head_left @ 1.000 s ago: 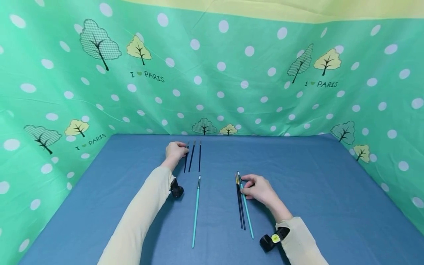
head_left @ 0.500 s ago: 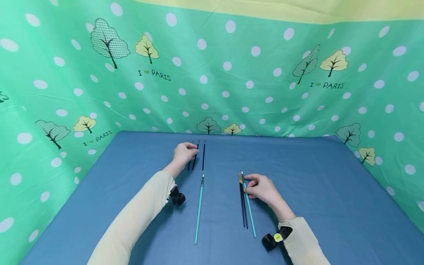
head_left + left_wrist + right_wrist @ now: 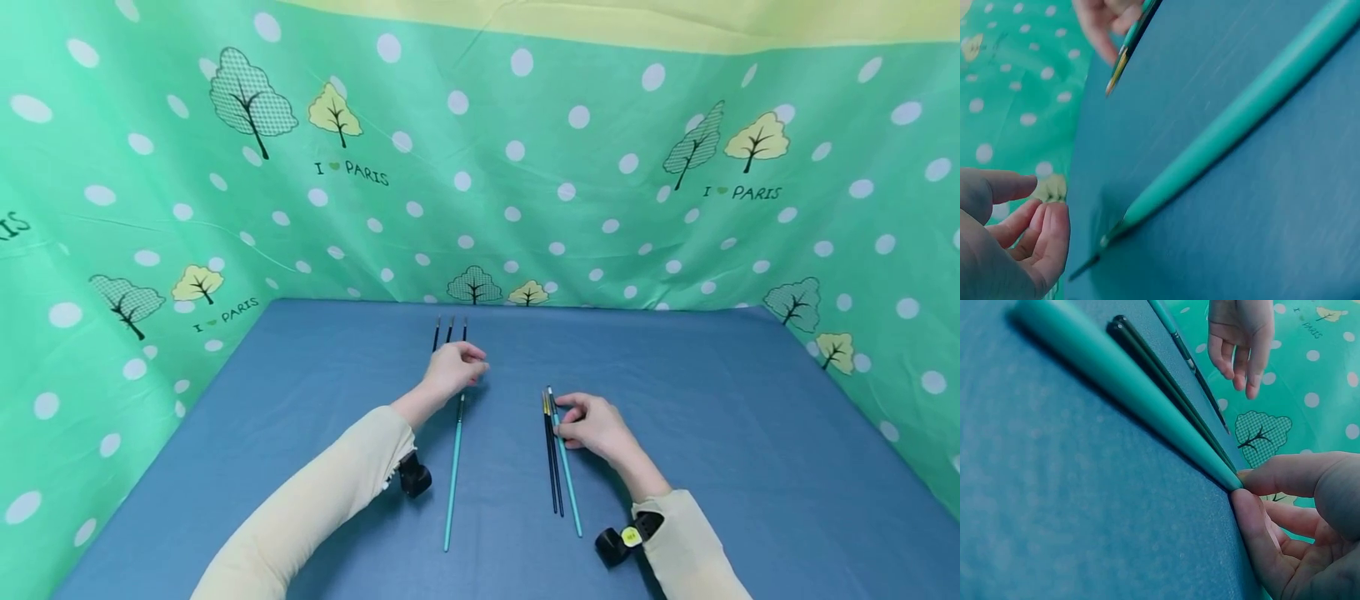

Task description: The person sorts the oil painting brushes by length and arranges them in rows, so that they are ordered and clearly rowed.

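Observation:
My left hand [image 3: 453,368] hovers over the lower parts of three thin black brushes [image 3: 437,335], whose tips show beyond it. In the left wrist view that hand [image 3: 1016,244] holds nothing, its thumb apart from the bent fingers. Below it lies a teal brush [image 3: 453,492], large in the left wrist view [image 3: 1229,137]. My right hand [image 3: 596,427] pinches another teal brush [image 3: 568,487] near its bristle end; the right wrist view shows thumb and finger of this hand [image 3: 1304,519] on the teal handle [image 3: 1122,387]. Two black brushes [image 3: 553,467] lie close along its left side.
A blue cloth [image 3: 712,417] covers the table. Behind it and at both sides hangs a green dotted curtain [image 3: 420,167] with printed trees. Each wrist carries a small black camera, the left one [image 3: 415,475] above the cloth beside the left teal brush.
My left hand has moved right and a little nearer, from the leftmost black brush across the row, uncovering the left tips. My right hand keeps its hold on the teal brush. The head view has shifted slightly.

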Motion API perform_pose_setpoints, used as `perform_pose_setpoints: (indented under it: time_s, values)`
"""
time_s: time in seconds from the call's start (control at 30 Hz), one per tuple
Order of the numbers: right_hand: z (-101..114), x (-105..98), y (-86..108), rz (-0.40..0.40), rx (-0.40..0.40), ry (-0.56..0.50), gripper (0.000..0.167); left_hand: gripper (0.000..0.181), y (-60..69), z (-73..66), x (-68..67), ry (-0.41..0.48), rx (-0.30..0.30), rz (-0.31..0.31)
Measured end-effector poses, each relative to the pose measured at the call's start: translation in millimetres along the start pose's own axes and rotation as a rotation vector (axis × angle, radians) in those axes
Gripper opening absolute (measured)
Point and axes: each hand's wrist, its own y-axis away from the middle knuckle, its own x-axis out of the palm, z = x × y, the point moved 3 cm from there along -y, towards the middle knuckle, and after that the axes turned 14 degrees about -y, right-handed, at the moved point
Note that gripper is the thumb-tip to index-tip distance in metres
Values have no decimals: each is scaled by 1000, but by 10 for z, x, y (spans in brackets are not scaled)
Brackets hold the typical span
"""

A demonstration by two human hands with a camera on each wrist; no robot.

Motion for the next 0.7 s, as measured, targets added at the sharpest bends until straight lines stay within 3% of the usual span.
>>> perform_pose_setpoints:
  time_s: [0.13,0.33,0.7]
  values:
    - [7,2,0,-3,-2,1,44,23,84,-72,130,-23,32,52]
    - [10,6,0,-13,6,2,44,21,177,-147,311,20,35,121]
    - [-2,14,-19,-32,6,6,43,14,328,-269,609,31,-11,145]
